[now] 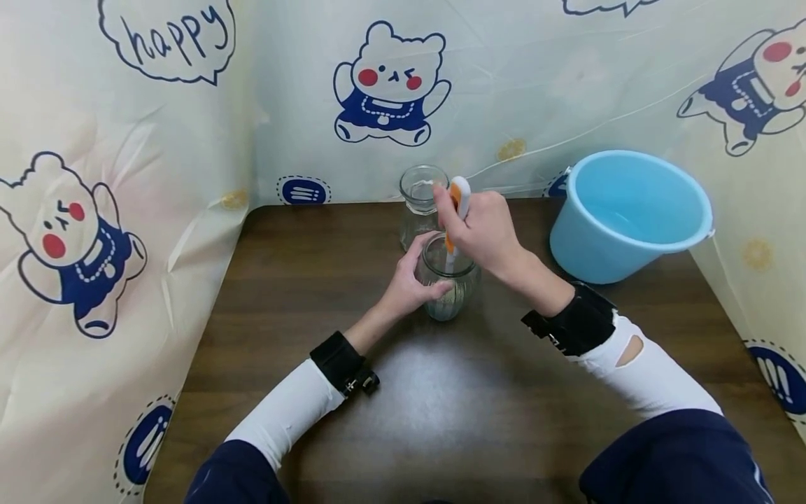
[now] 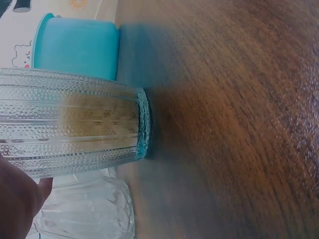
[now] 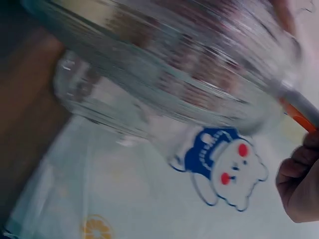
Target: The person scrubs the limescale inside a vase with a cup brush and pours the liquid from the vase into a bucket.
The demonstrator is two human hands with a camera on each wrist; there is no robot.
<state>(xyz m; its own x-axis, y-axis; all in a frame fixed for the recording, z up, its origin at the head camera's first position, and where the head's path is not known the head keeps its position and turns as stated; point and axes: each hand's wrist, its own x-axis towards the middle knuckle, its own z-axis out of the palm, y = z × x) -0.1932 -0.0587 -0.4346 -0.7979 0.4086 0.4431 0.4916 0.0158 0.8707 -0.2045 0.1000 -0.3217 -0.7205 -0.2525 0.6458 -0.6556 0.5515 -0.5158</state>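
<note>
A ribbed clear glass jar (image 1: 462, 290) stands upright near the table's middle, and my left hand (image 1: 409, 283) grips its side with thumb and fingers spread around it. My right hand (image 1: 488, 227) holds a brush by its orange and white handle (image 1: 462, 199), the thumb along the top. The brush's shaft goes down through the jar's mouth. In the left wrist view a blurred tan patch (image 2: 99, 115), perhaps the brush head, shows through the glass of the jar (image 2: 35, 119). Behind this jar is a second clear glass jar (image 1: 418, 217), partly hidden by my hands.
A light blue bucket (image 1: 604, 238) stands at the back right of the dark wooden table (image 1: 302, 280). Pale sheeting (image 1: 504, 84) printed with cartoon bears rises along the table's back and sides.
</note>
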